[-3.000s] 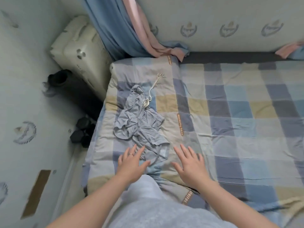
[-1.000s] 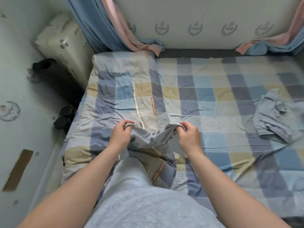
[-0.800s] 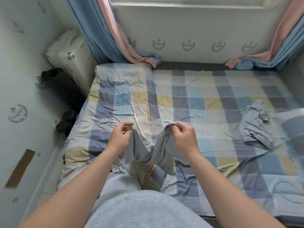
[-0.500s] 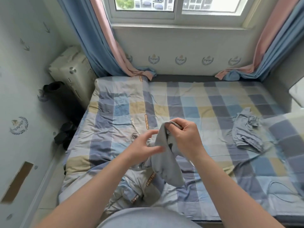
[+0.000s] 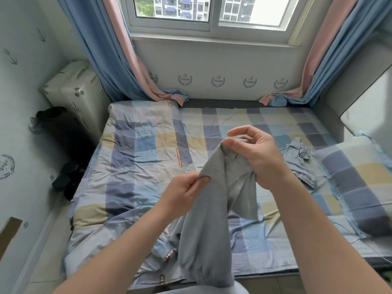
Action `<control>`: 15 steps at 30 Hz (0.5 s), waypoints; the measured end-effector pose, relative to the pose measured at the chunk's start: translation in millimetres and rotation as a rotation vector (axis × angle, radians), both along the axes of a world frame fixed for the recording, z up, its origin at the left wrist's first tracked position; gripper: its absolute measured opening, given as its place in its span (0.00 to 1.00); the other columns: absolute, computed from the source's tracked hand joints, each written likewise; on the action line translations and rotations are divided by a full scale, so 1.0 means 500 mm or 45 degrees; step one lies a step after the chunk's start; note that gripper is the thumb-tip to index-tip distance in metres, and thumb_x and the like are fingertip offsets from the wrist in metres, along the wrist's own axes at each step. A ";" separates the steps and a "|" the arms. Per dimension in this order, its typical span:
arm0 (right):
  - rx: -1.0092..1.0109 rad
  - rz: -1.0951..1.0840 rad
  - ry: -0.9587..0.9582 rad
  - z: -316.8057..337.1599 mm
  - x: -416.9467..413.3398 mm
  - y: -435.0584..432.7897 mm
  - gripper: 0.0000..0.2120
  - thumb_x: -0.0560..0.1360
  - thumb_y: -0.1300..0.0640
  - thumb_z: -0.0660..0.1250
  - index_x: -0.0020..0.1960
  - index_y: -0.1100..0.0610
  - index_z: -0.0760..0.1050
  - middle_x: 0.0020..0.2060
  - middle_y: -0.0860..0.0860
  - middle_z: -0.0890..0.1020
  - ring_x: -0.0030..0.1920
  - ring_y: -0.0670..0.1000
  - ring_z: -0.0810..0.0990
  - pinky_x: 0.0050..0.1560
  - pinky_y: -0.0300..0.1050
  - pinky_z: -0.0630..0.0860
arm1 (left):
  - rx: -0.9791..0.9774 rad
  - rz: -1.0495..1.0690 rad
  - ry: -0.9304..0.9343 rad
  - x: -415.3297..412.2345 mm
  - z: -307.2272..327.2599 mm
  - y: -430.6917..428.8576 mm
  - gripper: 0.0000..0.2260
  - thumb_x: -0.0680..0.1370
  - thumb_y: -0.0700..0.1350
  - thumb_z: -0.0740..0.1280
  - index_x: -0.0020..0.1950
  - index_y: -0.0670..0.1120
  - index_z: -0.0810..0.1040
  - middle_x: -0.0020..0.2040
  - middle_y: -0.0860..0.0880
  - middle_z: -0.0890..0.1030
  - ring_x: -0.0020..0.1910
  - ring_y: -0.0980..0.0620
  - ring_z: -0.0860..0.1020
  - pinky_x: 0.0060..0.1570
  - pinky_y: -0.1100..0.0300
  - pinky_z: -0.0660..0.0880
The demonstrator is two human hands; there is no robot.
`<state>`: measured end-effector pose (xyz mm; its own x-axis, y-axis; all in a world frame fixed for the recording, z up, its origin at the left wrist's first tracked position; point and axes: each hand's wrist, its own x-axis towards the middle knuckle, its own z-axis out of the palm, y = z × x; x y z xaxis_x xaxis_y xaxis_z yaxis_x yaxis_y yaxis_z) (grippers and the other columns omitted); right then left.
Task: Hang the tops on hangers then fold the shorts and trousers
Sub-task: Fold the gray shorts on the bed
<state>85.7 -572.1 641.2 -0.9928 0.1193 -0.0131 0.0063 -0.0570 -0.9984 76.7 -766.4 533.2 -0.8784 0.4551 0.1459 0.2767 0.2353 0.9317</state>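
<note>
I hold a pair of grey trousers (image 5: pixel 207 234) up above the checked bed (image 5: pixel 144 166). My right hand (image 5: pixel 256 158) grips the top of the garment between thumb and fingers, with its index finger raised. My left hand (image 5: pixel 184 189) pinches an edge of the fabric lower down and to the left. The long legs hang down toward my lap. A second crumpled blue-grey garment (image 5: pixel 299 160) lies on the bed to the right, beside the pillow. No hangers are in view.
A checked pillow (image 5: pixel 356 183) lies at the right. Blue and pink curtains (image 5: pixel 118 60) hang either side of the window (image 5: pixel 212 11). A cream appliance (image 5: pixel 74 92) and dark objects (image 5: pixel 65 183) stand on the floor left of the bed.
Both hands picked the grey garment off the bed and raised it. My left hand moved from the top edge down to a lower edge. The head tilted up, showing the window.
</note>
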 end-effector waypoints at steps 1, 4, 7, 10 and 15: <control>0.000 -0.009 -0.017 0.005 -0.001 0.015 0.13 0.60 0.50 0.81 0.42 0.52 0.83 0.36 0.54 0.81 0.36 0.50 0.79 0.37 0.43 0.76 | 0.002 0.071 0.032 -0.001 0.001 0.004 0.17 0.83 0.47 0.63 0.34 0.51 0.71 0.30 0.58 0.69 0.31 0.60 0.66 0.34 0.64 0.62; 0.027 -0.057 -0.039 0.017 -0.009 0.080 0.12 0.61 0.50 0.79 0.40 0.52 0.82 0.33 0.50 0.80 0.31 0.45 0.76 0.32 0.38 0.74 | 0.023 0.294 0.046 -0.010 0.015 0.017 0.16 0.84 0.46 0.61 0.38 0.45 0.76 0.31 0.54 0.71 0.31 0.60 0.68 0.34 0.64 0.64; 0.138 -0.158 -0.031 0.026 -0.025 0.153 0.09 0.66 0.53 0.79 0.42 0.53 0.81 0.31 0.47 0.81 0.30 0.43 0.76 0.30 0.37 0.74 | -0.038 0.317 0.024 -0.010 0.045 0.047 0.18 0.84 0.52 0.60 0.41 0.42 0.76 0.31 0.55 0.72 0.31 0.59 0.68 0.32 0.63 0.65; 0.208 -0.359 -0.013 0.017 -0.053 0.213 0.08 0.71 0.56 0.78 0.45 0.55 0.80 0.36 0.49 0.82 0.36 0.46 0.79 0.37 0.41 0.76 | 0.079 0.254 -0.154 -0.004 0.080 0.112 0.17 0.85 0.49 0.59 0.42 0.46 0.81 0.32 0.58 0.78 0.32 0.60 0.74 0.34 0.65 0.70; 0.241 -0.383 0.109 -0.002 -0.056 0.282 0.09 0.75 0.63 0.74 0.53 0.57 0.78 0.48 0.50 0.83 0.49 0.43 0.82 0.48 0.35 0.78 | 0.351 0.376 -0.288 -0.014 0.129 0.213 0.18 0.85 0.47 0.60 0.46 0.34 0.78 0.37 0.39 0.77 0.38 0.46 0.74 0.40 0.48 0.72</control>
